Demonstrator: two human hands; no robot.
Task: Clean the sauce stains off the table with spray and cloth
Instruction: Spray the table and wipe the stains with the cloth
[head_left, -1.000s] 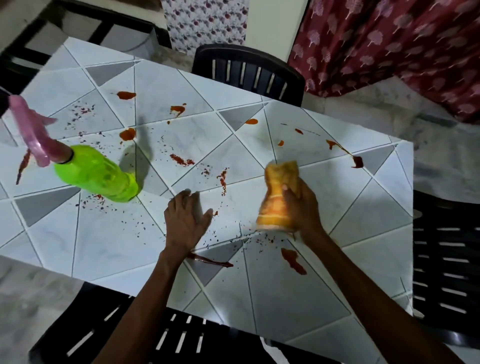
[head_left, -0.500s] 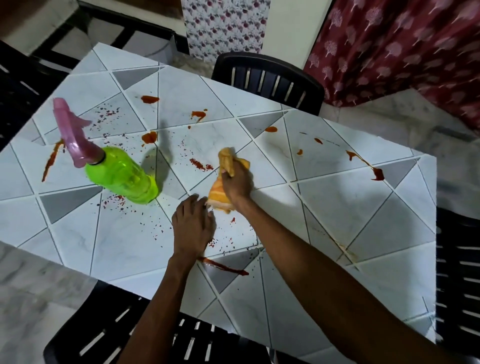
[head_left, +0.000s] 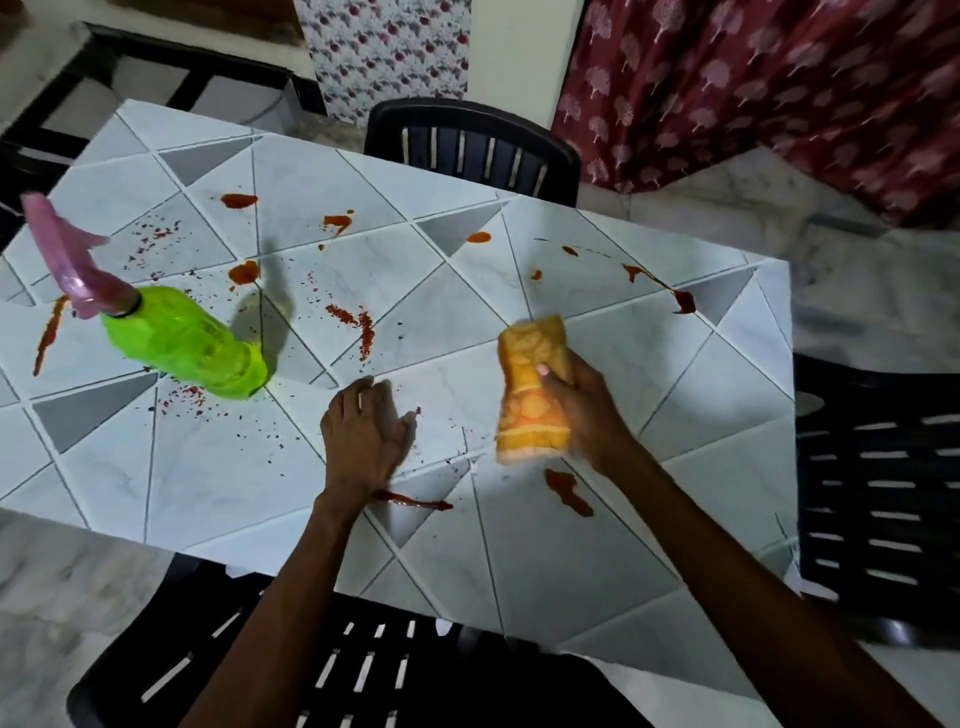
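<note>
A white marble-pattern table (head_left: 649, 374) carries red sauce stains (head_left: 569, 491) and scattered red specks. My right hand (head_left: 584, 410) grips a folded orange cloth (head_left: 530, 392) and holds it on the tabletop right of centre. Flat on the table beside it rests my left hand (head_left: 366, 431), fingers straight, just above a long red smear (head_left: 413, 500). A green spray bottle (head_left: 182, 340) with a pink trigger head (head_left: 65, 260) stands at the left, well clear of both hands.
Black plastic chairs stand at the far side (head_left: 472, 148), at the right (head_left: 878, 493) and below me at the near edge (head_left: 322, 665). A red patterned curtain (head_left: 779, 88) hangs at the back right. More stains (head_left: 240, 200) lie toward the far left.
My right hand swept the cloth left toward my left hand, then back right to where it began. The specks between the hands are mostly gone. My left hand stayed put.
</note>
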